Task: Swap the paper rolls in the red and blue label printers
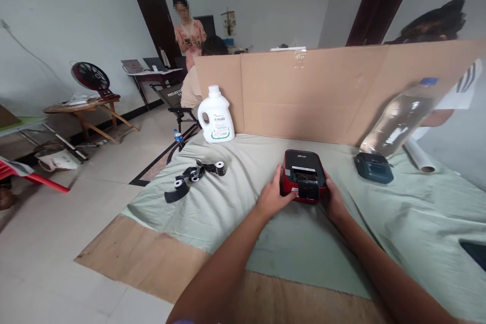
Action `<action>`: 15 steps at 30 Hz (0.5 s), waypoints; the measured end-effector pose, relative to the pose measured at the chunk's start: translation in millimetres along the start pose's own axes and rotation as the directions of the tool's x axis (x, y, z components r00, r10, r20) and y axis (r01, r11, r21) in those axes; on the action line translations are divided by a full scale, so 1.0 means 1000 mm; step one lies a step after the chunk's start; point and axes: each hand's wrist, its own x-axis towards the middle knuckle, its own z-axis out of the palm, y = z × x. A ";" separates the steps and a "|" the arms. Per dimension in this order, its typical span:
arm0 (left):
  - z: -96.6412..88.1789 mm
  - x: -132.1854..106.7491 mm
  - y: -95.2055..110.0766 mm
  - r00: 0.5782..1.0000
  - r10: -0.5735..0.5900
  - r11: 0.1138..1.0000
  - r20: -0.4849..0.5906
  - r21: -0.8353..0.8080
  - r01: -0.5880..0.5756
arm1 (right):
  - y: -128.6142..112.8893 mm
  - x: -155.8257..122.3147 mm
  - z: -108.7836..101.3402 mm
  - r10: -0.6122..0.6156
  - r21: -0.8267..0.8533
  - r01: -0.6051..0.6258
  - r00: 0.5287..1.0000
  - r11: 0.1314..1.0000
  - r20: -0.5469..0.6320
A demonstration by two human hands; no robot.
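Observation:
A small red and black label printer (302,174) sits on the pale green cloth (235,202) in the middle of the table. My left hand (274,193) is wrapped against its left side, thumb along the front edge. Pressed to the printer's right side is my right hand (332,198), fingers curled round the corner. A black roll sits in the printer's front opening. Loose black ribbon spools (195,176) lie on the cloth to the left, apart from both hands.
A white detergent jug (215,115) stands at the back left before a cardboard screen (322,96). Another person's hand holds a clear bottle (400,119) over a dark blue device (374,167). A film roll (419,157) lies at the right. Two people are farther back.

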 end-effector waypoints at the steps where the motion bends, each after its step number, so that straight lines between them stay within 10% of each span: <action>1: 0.000 0.000 -0.001 1.000 -0.024 0.999 0.003 -0.042 0.024 | -0.003 -0.006 -0.002 -0.016 -0.044 0.018 0.999 0.999 0.044; 8: -0.043 0.018 -0.013 0.991 0.095 0.941 0.091 -0.333 -0.060 | -0.030 -0.005 0.013 -0.192 -0.318 0.296 0.928 0.901 0.320; 15: -0.191 0.056 -0.040 0.997 0.078 0.983 -0.002 -0.164 -0.077 | -0.064 0.080 0.152 -0.397 -0.057 0.455 0.826 0.888 0.400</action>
